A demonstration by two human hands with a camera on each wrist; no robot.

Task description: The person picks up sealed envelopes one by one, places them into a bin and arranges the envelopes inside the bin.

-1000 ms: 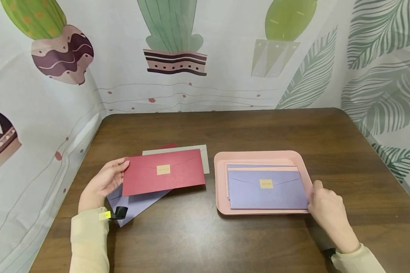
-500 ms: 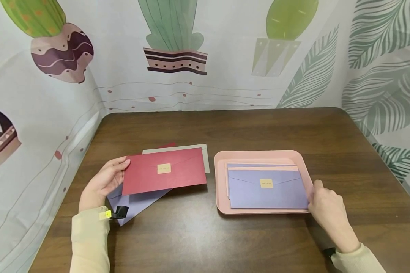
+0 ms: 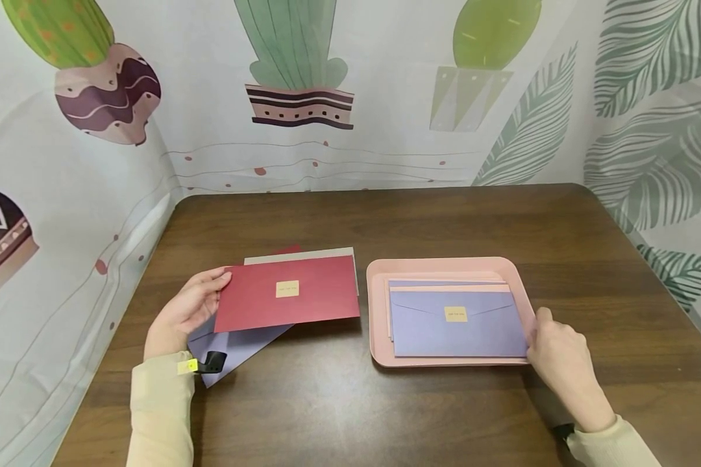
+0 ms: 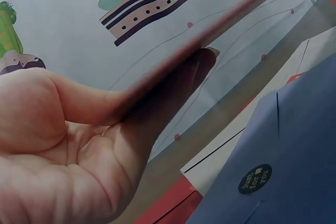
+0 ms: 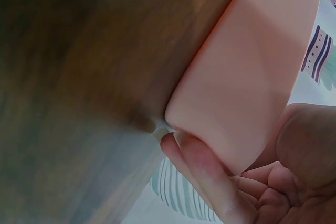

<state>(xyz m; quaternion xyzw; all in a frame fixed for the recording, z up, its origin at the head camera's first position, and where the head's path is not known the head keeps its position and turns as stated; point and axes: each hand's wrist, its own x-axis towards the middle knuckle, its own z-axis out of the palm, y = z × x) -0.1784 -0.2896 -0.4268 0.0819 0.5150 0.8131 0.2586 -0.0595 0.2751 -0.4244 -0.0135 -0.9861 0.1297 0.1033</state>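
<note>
My left hand point(image 3: 189, 305) pinches the left end of a red envelope point(image 3: 321, 292) with a gold square sticker. The envelope is lifted over a small pile; edge-on, it shows between thumb and fingers in the left wrist view. Under it lie a purple envelope point(image 3: 242, 353), an off-white envelope point(image 3: 304, 255) and another red envelope point(image 4: 165, 203), mostly covered. At the right, my right hand point(image 3: 563, 357) grips the near right corner of a pink tray point(image 3: 376, 331). A purple envelope point(image 3: 426, 340) tops the stack in that tray, over pale pink and purple ones.
Both the pile and the tray rest on a dark brown wooden table point(image 3: 350, 415). A white cloth point(image 3: 397, 155) printed with cacti and leaves hangs behind the table and along its sides. Only a narrow strip of tabletop separates the lifted envelope from the tray.
My left hand has shifted slightly to the right, bringing the red envelope nearer the tray and over more of the off-white one. My right hand and the tray have stayed put.
</note>
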